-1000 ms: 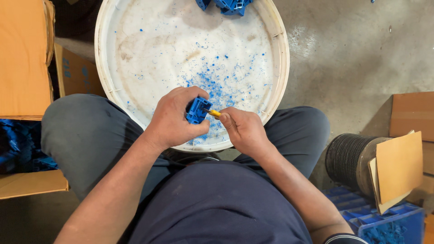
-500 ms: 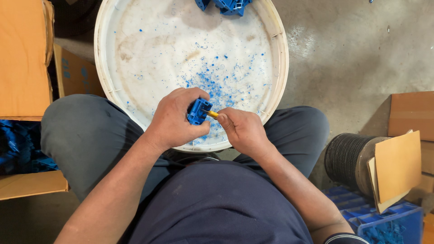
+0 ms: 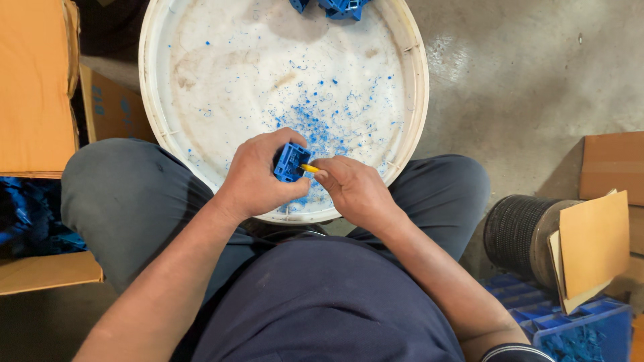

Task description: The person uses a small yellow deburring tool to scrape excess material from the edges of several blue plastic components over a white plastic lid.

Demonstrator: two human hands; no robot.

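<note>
A: Where's the blue part (image 3: 290, 161)?
B: Gripped in the left hand (image 3: 258, 177) over the white tub (image 3: 419, 80); the right hand (image 3: 355, 191) pinches a yellow tool (image 3: 309, 169). Short, shallow strokes would suit best.

An open brown cardboard box (image 3: 33, 87) stands at the left edge, its lower flap (image 3: 47, 273) lying beside blue plastic parts. At right, another brown carton (image 3: 614, 167) sits on the concrete floor, with a loose tan cardboard sheet (image 3: 592, 247) leaning just below it.
</note>
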